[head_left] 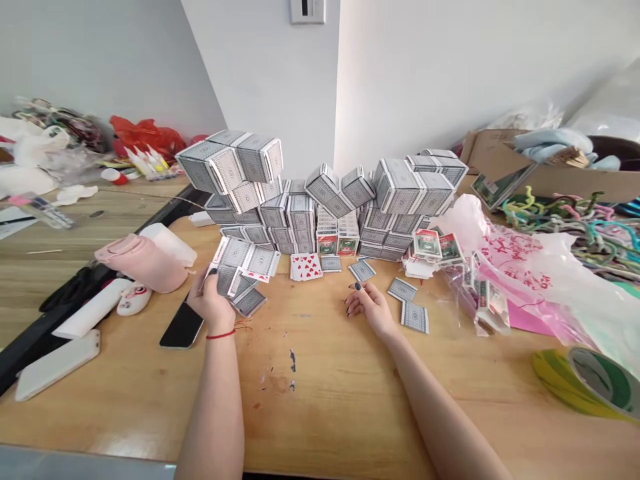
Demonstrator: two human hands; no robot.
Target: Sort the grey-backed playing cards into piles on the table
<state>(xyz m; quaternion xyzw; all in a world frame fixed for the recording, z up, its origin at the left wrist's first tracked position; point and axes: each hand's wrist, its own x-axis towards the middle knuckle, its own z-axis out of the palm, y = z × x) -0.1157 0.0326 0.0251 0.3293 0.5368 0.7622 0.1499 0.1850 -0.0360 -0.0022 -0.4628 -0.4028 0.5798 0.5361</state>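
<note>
My left hand (214, 303), with a red string at the wrist, grips a partly built folded-card block (235, 260) with grey patterned backs; a red-pip card face shows on it. My right hand (373, 310) hovers low over the table or rests on it, fingers loosely curled and apart, with nothing seen in them. Near it lie a loose card (362, 269) and two more folded cards (415, 317). A small stack of hearts cards (306, 267) lies face up. Behind stand several joined card cubes (303, 223), with a tilted pair (340, 190) in the middle.
Boxed card decks (337, 243) stand between the cubes, and more card boxes (427, 245) lie to the right. A phone (181, 325), a pink pouch (150, 263) and a white case (57, 367) are at left. Yellow-green tape (575, 380) and plastic bags (520, 253) sit at right.
</note>
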